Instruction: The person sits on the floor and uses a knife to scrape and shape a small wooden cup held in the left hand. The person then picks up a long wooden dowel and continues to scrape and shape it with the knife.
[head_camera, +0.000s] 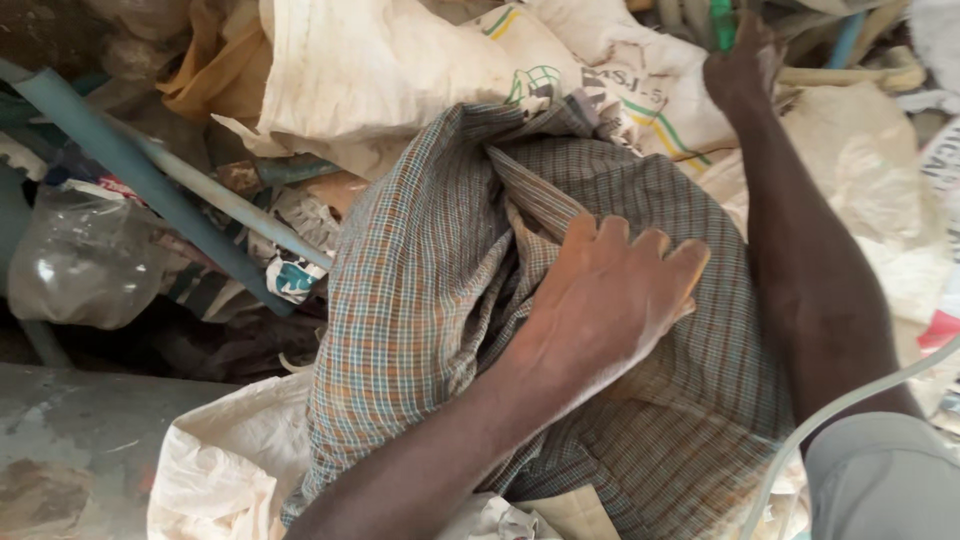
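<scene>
A checked cloth (430, 300) in brown, green and orange lies bunched over a pile of white woven sacks (380, 70). My left hand (610, 290) presses down on the middle of the cloth, its fingers bent over a fold. My right arm stretches up the right side of the view. My right hand (740, 60) reaches into a bundle of pale and green rods (850, 60) at the top edge. Its fingers are hidden among them, so I cannot tell whether it grips one.
Blue-grey pipes (130, 170) slant across the left side. Below them lies a crumpled clear plastic bottle (80, 260). More white sacking (230, 460) sits at the bottom, next to a grey concrete surface (80, 440). A thin pale tube (850, 400) curves over my right sleeve.
</scene>
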